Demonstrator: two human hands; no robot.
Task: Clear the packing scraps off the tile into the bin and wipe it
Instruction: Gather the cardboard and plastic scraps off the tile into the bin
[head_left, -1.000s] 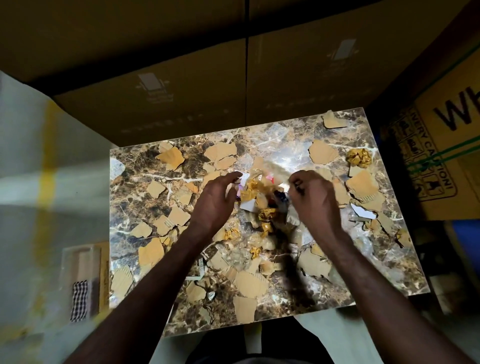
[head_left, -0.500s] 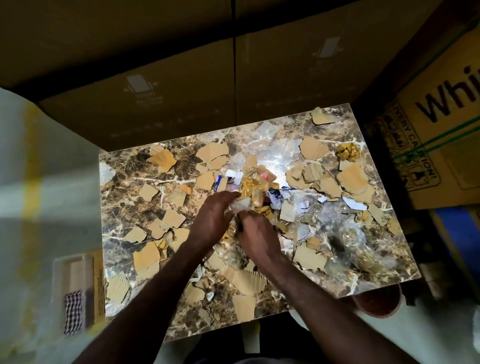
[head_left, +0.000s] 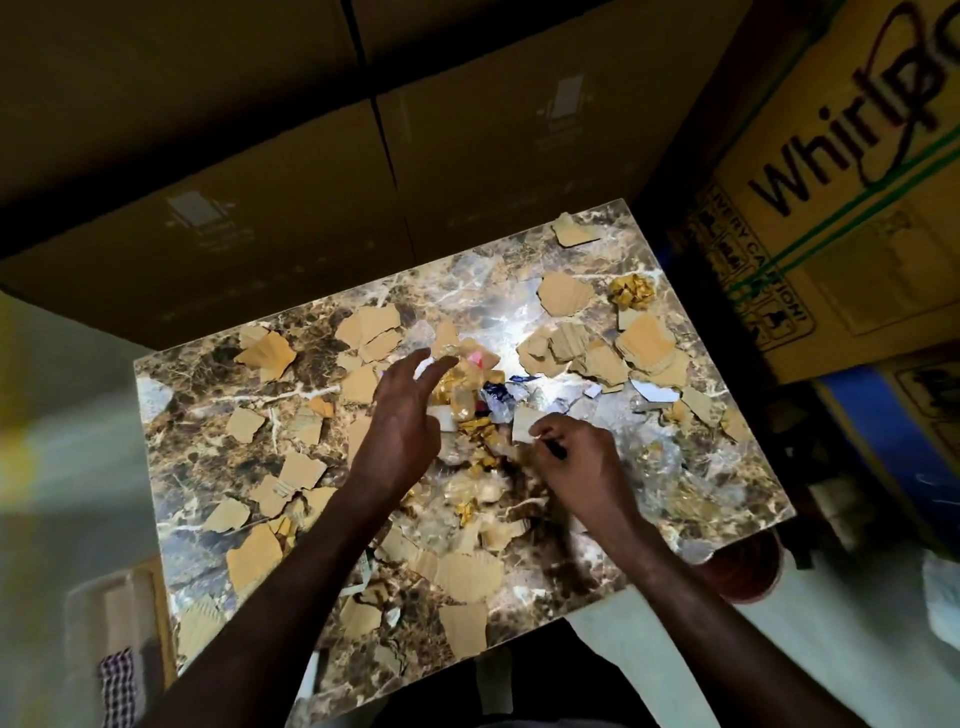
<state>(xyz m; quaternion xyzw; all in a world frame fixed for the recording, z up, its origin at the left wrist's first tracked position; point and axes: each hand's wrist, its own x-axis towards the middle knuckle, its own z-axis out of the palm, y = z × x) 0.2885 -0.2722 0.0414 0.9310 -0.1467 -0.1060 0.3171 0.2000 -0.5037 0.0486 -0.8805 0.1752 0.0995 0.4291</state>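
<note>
Marbled brown tile (head_left: 218, 415) lies strewn with torn cardboard scraps (head_left: 467, 574) and crumpled gold wrappers (head_left: 631, 292) from twelve to six o'clock. Our left hand (head_left: 402, 421) hovers with fingers spread; our right hand (head_left: 582, 467) pinches a small pale scrap (head_left: 524, 427) at centre.

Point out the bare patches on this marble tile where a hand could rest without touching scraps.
Bare: the brown marble tile by its left edge, and the glare patch behind the wrapper pile. Crowded: the foil and plastic wrappers between both hands, the torn cardboard pieces far right, and the near edge.
</note>
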